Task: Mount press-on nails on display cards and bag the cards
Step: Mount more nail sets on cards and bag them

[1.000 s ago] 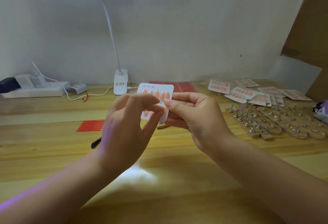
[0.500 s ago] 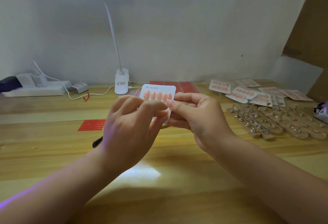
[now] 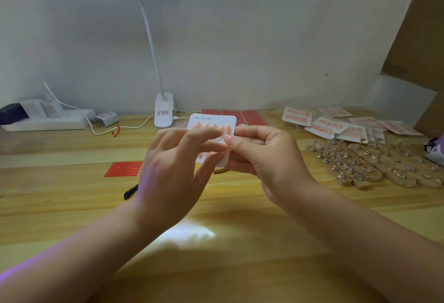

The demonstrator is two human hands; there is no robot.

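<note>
A white display card (image 3: 216, 120) with a row of pink press-on nails stands upright above the middle of the wooden table (image 3: 72, 206). My right hand (image 3: 262, 158) pinches the card's right edge between thumb and fingers. My left hand (image 3: 173, 170) is in front of the card; its index finger lies across the card's middle and its thumb touches the lower edge. The lower row of nails is mostly hidden behind my left fingers.
Bagged nail cards (image 3: 334, 125) lie at the back right, with wooden nail stands (image 3: 374, 163) carrying metal holders in front. Red adhesive strips (image 3: 123, 169) and a black pen (image 3: 131, 191) lie left. A lamp base (image 3: 163, 110), power strip (image 3: 48, 120) and red sheets (image 3: 249, 115) line the wall.
The card has been raised and tilted more upright, showing its top row of nails. My left fingers have spread and slid across the card's middle. My right hand keeps its pinch.
</note>
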